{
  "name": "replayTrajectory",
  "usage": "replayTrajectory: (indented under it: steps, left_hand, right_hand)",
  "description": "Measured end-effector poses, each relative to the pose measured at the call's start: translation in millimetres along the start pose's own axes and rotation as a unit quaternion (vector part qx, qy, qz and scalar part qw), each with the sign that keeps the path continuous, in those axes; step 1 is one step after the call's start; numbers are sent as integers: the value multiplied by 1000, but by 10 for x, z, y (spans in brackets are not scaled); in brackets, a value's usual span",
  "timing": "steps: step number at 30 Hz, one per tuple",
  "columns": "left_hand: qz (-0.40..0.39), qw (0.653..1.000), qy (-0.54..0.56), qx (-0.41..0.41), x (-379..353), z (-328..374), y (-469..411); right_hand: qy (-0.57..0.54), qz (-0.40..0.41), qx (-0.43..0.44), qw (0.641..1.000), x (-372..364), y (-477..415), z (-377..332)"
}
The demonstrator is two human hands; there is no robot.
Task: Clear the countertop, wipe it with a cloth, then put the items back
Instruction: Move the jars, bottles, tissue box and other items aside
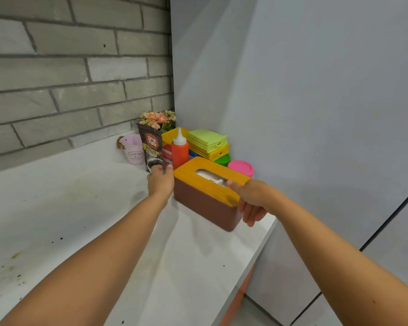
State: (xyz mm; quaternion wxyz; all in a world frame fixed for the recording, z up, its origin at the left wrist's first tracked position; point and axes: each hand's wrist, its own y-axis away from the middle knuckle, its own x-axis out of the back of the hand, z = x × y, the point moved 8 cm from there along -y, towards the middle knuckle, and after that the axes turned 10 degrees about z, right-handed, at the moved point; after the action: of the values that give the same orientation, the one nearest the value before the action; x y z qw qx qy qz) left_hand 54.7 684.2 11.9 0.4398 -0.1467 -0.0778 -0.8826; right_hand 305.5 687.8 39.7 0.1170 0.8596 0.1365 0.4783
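Gripping the near right corner of the tissue box (pixel 207 196), the right hand (pixel 252 201) has its thumb on the yellow lid and its fingers curled against the brown side. The left hand (pixel 160 181) pinches the bottom of the dark coffee pouch (pixel 151 149), just beside the red squeeze bottle (pixel 180 151). Both items sit in the back corner of the white countertop (pixel 80 208), with the pink pot (pixel 133 149), flowers (pixel 157 118), 2 stacked baskets (pixel 209 143) and a pink lid (pixel 240 168).
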Motion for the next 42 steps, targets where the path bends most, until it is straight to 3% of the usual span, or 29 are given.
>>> replayTrajectory:
  steps: [13, 23, 42]
  left_hand:
    - [21, 996, 50, -64, 832, 198, 600]
    - [110, 991, 43, -56, 1962, -152, 1165]
    - [317, 948, 9, 15, 5405, -1333, 2213]
  right_hand:
    - [15, -15, 186, 982, -223, 588, -727]
    - [25, -91, 300, 949, -798, 1364, -1196]
    - [44, -223, 476, 849, -2773, 3830, -2658]
